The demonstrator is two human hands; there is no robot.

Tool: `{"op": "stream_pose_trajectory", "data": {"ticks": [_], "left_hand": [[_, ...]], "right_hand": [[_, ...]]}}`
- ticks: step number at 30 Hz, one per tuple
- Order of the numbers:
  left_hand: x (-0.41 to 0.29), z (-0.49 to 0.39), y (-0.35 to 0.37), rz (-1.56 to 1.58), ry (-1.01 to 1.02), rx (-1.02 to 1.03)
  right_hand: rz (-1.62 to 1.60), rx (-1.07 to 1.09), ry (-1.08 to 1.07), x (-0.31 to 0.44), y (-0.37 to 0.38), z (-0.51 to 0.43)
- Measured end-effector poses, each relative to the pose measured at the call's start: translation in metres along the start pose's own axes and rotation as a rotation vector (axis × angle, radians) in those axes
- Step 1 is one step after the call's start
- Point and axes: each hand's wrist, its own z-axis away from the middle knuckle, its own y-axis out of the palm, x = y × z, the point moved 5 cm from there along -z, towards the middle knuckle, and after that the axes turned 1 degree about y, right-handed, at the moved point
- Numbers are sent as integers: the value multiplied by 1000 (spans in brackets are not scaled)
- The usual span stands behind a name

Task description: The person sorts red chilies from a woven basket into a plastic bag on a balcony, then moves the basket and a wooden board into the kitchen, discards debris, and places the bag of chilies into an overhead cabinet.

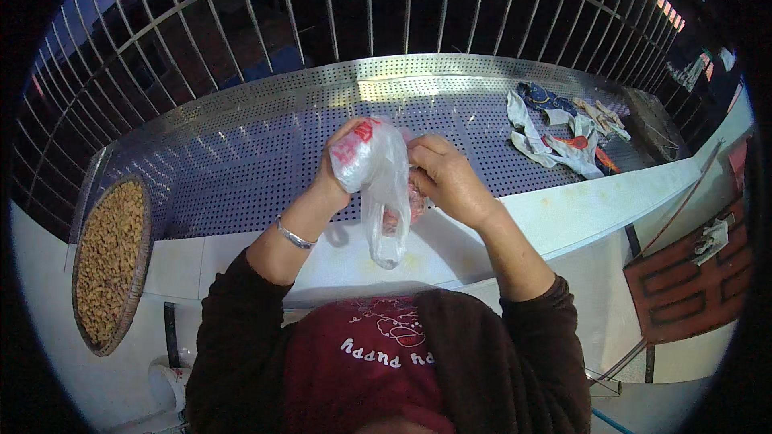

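My left hand (pixel 335 170) cups a bulging translucent white plastic bag (pixel 369 157) that bears red print. One empty-looking handle loop of the bag hangs down toward my body. On the other side, the fingers of my right hand (pixel 445 173) pinch the bag's edge. Just under those fingers hangs a reddish bundle (pixel 416 196), partly seen through the plastic; what it is I cannot tell. Both hands are raised over the near edge of a perforated metal panel (pixel 253 175). A silver bangle (pixel 294 235) circles my left wrist.
A round woven basket (pixel 146 253) of brown crumbly pieces stands at the left. Crumpled cloths (pixel 558 129) lie on the panel's right, beside a dark block (pixel 654 123). Metal bars (pixel 407 6) curve behind. A white ledge (pixel 543 229) runs in front, and a reddish-brown panel (pixel 681 289) is at lower right.
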Motion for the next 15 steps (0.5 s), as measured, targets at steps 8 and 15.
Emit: {"op": "stream_pose_trajectory", "data": {"ticks": [8,15], "left_hand": [[27,26,-7,78,-327,82],[14,33,8,357,-163,76]], "right_hand": [[-299,-181,241,-8,9,9],[154,-202,-100,80,-19,8]]}}
